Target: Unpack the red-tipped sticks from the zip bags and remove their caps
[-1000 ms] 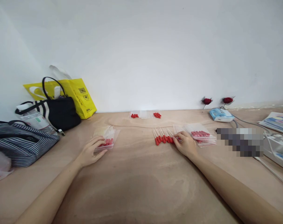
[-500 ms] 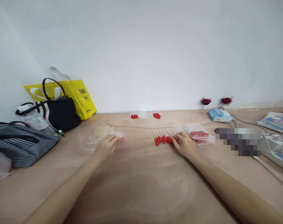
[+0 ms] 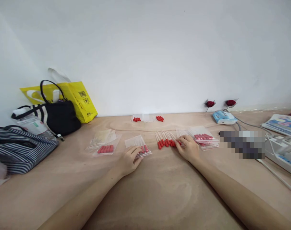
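Observation:
My left hand (image 3: 130, 159) is closed on the edge of a clear zip bag (image 3: 138, 140) with red-tipped sticks inside. The bag lies on the table, and the fingers cover part of its red tips. My right hand (image 3: 188, 148) is closed at the right end of a row of loose red-tipped sticks (image 3: 165, 142), its fingertips on the last of them. The pale stick ends point toward the wall. Left of my left hand lies another filled zip bag (image 3: 106, 149). Beyond my right hand is a stack of filled zip bags (image 3: 205, 137).
Near the wall, two groups of red pieces (image 3: 136, 119) lie on clear bags. At left stand a striped bag (image 3: 37, 150), a black bag (image 3: 64, 118) and a yellow bag (image 3: 84, 105). A blue tissue pack (image 3: 224, 117), a power strip (image 3: 281, 153) and cables are at right.
My left hand has moved right from the left bags, bringing a filled zip bag toward the stick row. My right hand stays at the row's end. The view has shifted slightly.

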`<state>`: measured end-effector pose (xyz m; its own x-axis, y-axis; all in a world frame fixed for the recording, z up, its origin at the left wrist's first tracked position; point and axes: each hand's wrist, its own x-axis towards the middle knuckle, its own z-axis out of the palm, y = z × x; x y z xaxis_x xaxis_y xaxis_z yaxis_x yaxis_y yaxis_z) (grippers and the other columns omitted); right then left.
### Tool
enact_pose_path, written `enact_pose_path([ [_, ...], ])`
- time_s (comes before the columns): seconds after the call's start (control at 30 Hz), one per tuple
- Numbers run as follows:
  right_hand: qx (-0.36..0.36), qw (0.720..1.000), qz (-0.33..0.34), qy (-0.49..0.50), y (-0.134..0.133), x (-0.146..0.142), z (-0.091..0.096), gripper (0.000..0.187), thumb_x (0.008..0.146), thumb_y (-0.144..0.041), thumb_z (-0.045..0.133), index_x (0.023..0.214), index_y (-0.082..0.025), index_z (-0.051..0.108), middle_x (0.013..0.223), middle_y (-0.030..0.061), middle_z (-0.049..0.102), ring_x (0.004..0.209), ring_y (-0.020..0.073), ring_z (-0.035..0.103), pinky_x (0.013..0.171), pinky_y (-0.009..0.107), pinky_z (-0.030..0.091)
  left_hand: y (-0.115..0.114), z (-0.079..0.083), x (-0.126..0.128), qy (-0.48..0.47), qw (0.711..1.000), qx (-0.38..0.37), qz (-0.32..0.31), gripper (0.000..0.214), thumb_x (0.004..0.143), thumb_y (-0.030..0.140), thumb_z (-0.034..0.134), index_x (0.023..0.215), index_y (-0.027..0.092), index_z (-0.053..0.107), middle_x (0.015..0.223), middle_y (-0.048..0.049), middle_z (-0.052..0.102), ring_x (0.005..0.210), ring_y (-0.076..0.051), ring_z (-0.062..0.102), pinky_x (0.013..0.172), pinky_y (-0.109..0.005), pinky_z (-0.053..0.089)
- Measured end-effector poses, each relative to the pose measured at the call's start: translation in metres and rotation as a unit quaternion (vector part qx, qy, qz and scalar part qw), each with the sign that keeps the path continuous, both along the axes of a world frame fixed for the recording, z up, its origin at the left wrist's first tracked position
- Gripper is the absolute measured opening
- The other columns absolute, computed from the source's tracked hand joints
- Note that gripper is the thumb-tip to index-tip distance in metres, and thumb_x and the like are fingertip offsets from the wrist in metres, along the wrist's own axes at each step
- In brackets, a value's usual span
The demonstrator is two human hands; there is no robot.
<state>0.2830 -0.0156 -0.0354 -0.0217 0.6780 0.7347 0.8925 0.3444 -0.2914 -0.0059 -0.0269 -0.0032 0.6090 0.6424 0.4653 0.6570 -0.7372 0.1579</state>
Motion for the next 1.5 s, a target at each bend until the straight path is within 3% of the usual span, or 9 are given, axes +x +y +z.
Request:
enact_pose_path([
  [0.2,0.018,0.996,0.083,0.003,-0.010,-0.020,0.005,0.016,0.079,-0.026,0.048,0.077,-0.021,0.063,0.074,0.0034,0.059,0.072,0.0141,0.052,0.065,0.026,0.040,-0.006,-0.002,-0.026,-0.025,0.999,0.024,-0.008,0.014,0.082,0.019,0.045,0.078,0.018,0.058,0.083,-0.0035,0.063,0.079,-0.015,0.057,0.073,-0.028,0.046],
  [0.33,-0.006,0.987,0.157,-0.027,-0.019,-0.048,0.006,0.013,0.077,-0.023,0.050,0.080,-0.021,0.063,0.076,0.0034,0.059,0.072,0.0138,0.050,0.063,0.025,0.039,0.000,-0.006,-0.018,-0.065,0.998,0.009,-0.018,0.015,0.080,0.019,0.048,0.073,0.017,0.061,0.078,-0.0038,0.064,0.077,-0.015,0.057,0.073,-0.029,0.045],
  [0.47,-0.018,0.977,0.199,-0.072,-0.021,-0.071,0.006,0.015,0.076,-0.021,0.052,0.083,-0.024,0.065,0.075,0.0025,0.058,0.071,0.0137,0.047,0.059,0.025,0.036,0.006,-0.008,-0.002,-0.113,0.992,-0.060,0.018,0.013,0.075,0.017,0.054,0.066,0.017,0.063,0.073,-0.0030,0.063,0.074,-0.015,0.056,0.071,-0.029,0.045],
  [0.73,-0.007,0.971,0.224,-0.083,-0.006,-0.090,0.004,0.015,0.075,-0.018,0.053,0.080,-0.025,0.066,0.075,0.0020,0.057,0.072,0.0136,0.045,0.058,0.024,0.033,0.006,-0.010,0.009,-0.182,0.960,-0.183,0.109,0.010,0.066,0.021,0.062,0.057,0.018,0.063,0.068,-0.0014,0.059,0.073,-0.016,0.055,0.068,-0.028,0.043],
  [1.0,0.000,0.974,0.211,-0.087,-0.003,-0.089,0.001,0.013,0.073,-0.019,0.056,0.078,-0.025,0.065,0.076,0.0012,0.055,0.073,0.0129,0.044,0.058,0.023,0.032,0.008,-0.013,0.008,-0.227,0.936,-0.243,0.117,0.008,0.063,0.023,0.064,0.056,0.018,0.063,0.068,-0.0007,0.059,0.069,-0.015,0.056,0.066,-0.028,0.044],
  [1.3,0.029,0.968,0.224,-0.108,-0.005,-0.090,0.003,0.015,0.076,-0.020,0.052,0.075,-0.025,0.066,0.071,0.0022,0.053,0.069,0.0133,0.043,0.057,0.024,0.032,-0.001,-0.009,0.016,-0.224,0.952,-0.188,0.090,0.017,0.073,0.030,0.056,0.068,0.018,0.067,0.079,-0.0041,0.062,0.077,-0.016,0.058,0.069,-0.030,0.047],
  [1.5,0.066,0.965,0.231,-0.104,-0.009,-0.089,0.007,0.019,0.078,-0.018,0.049,0.078,-0.025,0.067,0.069,0.0029,0.054,0.067,0.0139,0.041,0.057,0.025,0.033,0.001,-0.012,0.024,-0.191,0.968,-0.149,0.061,0.014,0.074,0.022,0.055,0.076,0.020,0.069,0.092,-0.0065,0.062,0.085,-0.017,0.058,0.075,-0.031,0.048],
])
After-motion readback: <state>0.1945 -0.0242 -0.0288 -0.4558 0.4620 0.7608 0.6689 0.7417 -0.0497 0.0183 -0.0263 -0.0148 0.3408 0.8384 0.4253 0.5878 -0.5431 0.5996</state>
